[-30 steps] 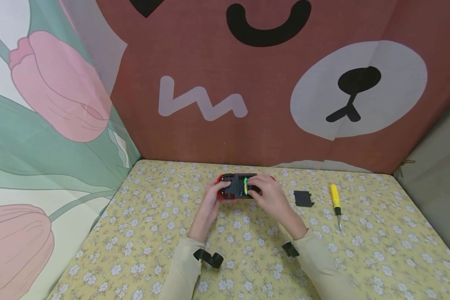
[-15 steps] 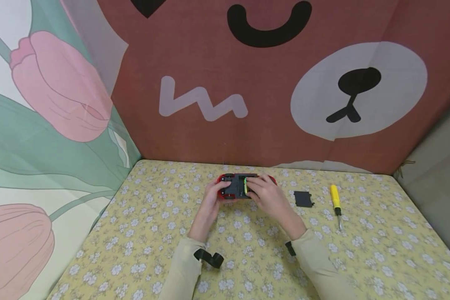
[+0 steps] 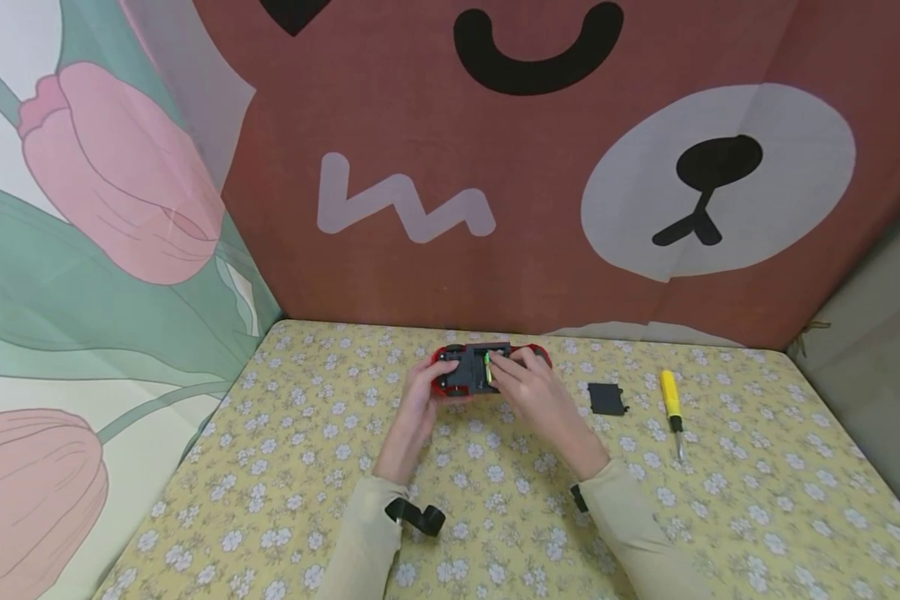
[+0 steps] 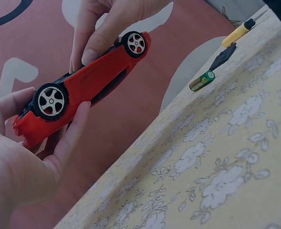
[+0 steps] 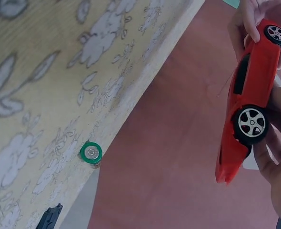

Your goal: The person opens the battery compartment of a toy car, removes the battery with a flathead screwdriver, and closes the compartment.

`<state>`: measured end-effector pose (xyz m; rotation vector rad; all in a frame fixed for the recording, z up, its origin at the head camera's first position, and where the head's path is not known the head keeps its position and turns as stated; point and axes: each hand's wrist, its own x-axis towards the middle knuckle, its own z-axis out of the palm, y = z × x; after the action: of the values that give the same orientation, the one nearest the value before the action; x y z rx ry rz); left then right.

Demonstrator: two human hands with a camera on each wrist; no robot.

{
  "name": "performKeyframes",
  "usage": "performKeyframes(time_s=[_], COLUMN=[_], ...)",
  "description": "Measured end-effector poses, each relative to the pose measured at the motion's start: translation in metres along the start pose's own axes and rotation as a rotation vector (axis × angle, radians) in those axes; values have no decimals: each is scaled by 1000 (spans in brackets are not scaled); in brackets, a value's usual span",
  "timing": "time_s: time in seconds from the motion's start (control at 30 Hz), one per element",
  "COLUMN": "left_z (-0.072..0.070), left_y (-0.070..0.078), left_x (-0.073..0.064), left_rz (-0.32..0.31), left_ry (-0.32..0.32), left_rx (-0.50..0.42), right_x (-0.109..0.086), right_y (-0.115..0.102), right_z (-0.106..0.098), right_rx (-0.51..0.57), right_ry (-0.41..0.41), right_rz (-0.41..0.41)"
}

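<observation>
My left hand (image 3: pixel 420 392) holds a red toy car (image 3: pixel 461 379) by one end, its dark underside facing up. The thumb lies across the underside, and in the left wrist view the fingers support the red body (image 4: pixel 95 78) from below. A compartment is open in the middle of the underside. In it shows a green and yellow battery (image 3: pixel 487 372), partly covered by fingers. My right hand (image 3: pixel 536 387) pinches that battery with thumb and fingertips at the compartment. Both wrist views show a second green battery (image 4: pixel 202 81) on the table, hidden in the head view.
Right of the hands lies a dark square battery cover (image 3: pixel 607 398). Beyond it is a screwdriver (image 3: pixel 671 404) with a yellow handle. The table wears a yellow floral cloth (image 3: pixel 270 500), and a printed fabric backdrop (image 3: pixel 390 275) rises behind its far edge.
The right fingers have moved slightly left and pressed further over the battery, which now shows less. The car has shifted a little left and away. The left hand keeps its hold.
</observation>
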<state>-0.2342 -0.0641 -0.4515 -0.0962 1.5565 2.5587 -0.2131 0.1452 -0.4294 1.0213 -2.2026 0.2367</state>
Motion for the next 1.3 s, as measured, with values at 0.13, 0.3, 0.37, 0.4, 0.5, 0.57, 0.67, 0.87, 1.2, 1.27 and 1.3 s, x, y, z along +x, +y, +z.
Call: performKeyframes(time_s=[0.13, 0.3, 0.37, 0.4, 0.5, 0.57, 0.67, 0.87, 1.2, 1.27, 1.3], left_z=[1, 1, 2, 1, 1, 0, 0, 1, 0, 0, 0], left_y=[1, 3, 3, 3, 3, 3, 3, 4, 4, 4, 4], left_x=[0, 2, 2, 2, 2, 2, 1, 0, 0, -1, -1], left_rz=[-5, -17, -19, -20, -20, -18, -17, -23, -21, -20, -20], left_ry=[-5, -10, -7, -5, -7, -10, -11, -8, 8, 9, 7], left_rx=[-31, -51, -50, -46, -41, -33, -28, -51, -46, -44, -42], right_x=[-1, 0, 0, 0, 1, 2, 2, 1, 2, 3, 3], right_y=[0, -1, -1, -1, -2, -2, -2, -3, -5, -5, -5], right_z=[1, 0, 0, 0, -1, -1, -1, 1, 2, 3, 3], right_rx=[-1, 1, 10, 13, 24, 30, 36, 40, 79, 82, 84], right_ry=[10, 25, 32, 36, 40, 39, 33, 36, 56, 61, 64], right_rz=[-11, -9, -4, -3, 0, 3, 7, 10, 17, 21, 21])
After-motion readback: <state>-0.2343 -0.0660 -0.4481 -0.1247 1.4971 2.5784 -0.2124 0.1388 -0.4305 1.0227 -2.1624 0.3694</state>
